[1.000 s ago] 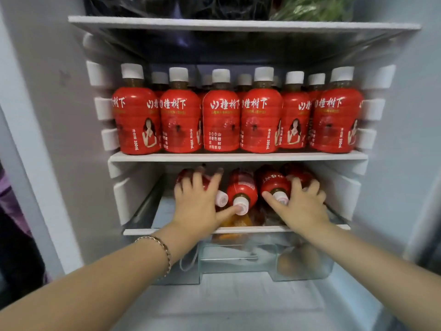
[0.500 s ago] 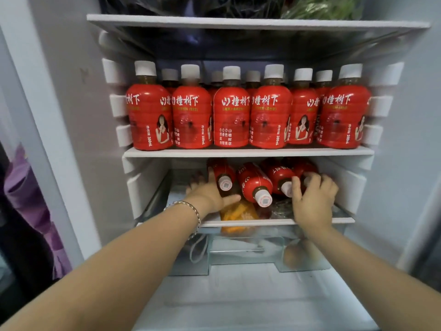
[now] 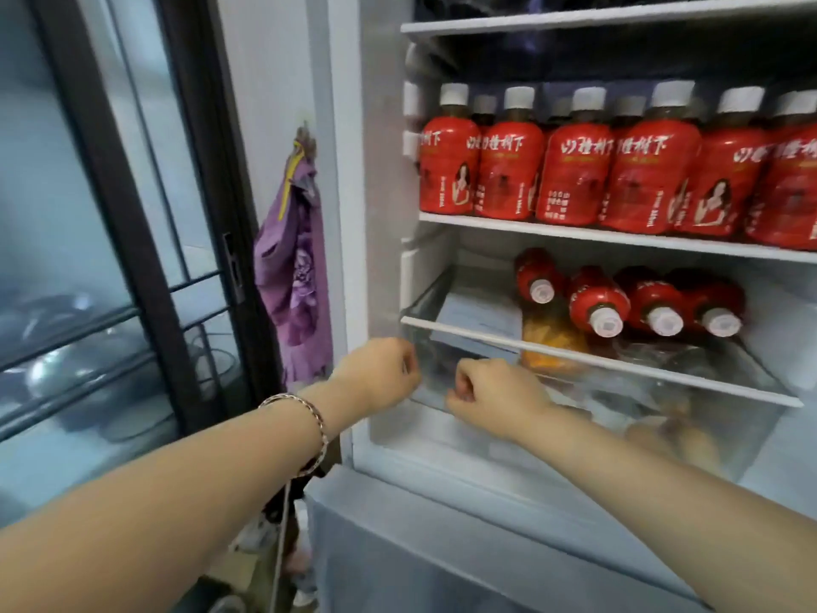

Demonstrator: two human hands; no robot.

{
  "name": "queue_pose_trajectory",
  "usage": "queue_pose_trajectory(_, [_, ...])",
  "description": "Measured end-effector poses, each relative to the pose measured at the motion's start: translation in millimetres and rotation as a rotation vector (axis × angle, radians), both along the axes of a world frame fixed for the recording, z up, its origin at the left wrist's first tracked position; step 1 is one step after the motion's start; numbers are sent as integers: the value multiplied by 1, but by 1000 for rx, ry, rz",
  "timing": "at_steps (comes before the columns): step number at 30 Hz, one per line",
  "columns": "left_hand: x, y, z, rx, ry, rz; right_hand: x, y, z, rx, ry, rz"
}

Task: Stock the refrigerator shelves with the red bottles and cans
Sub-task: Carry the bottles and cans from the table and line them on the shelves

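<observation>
At centre right, red bottles [image 3: 574, 170] fill the middle shelf [image 3: 574, 234]; four lie on the lower shelf [image 3: 464, 334], space remaining; left hand [image 3: 376, 376] and right hand [image 3: 490, 391] curled, empty.

The left grip [image 3: 376, 376] and right grip [image 3: 490, 391] hover curled in loose fists before the lower shelf [image 3: 574, 353], where four red bottles [image 3: 597, 298] lie caps outward.

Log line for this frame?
left hand: curled, empty | right hand: curled, empty | lying bottles: four on lower shelf, caps outward | upright bottles: row on shelf above
</observation>
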State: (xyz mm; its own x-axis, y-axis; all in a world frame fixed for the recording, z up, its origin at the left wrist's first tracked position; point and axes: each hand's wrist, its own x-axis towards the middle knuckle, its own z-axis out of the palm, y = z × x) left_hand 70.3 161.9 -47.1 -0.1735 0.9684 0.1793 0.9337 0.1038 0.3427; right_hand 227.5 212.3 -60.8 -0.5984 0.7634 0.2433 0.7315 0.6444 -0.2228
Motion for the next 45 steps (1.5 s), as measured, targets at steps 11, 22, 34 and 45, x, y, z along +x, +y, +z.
queue_pose_trajectory(11, [-20,-264,-54,-323,-281,769,-84,-153,-24,-75,-472,658])
queue_pose_trajectory(22, [102,-604,-68,-205,-171,1596,-83,-490,-41,123,-468,1363])
queue_pose_trajectory(34, [408,-950,-60,-251,-215,2270,129,-903,-40,120,-458,2003])
queue_pose_trajectory(45, [605,-1134,-78,-145,-406,2663,293,-1150,-52,292,-463,2385])
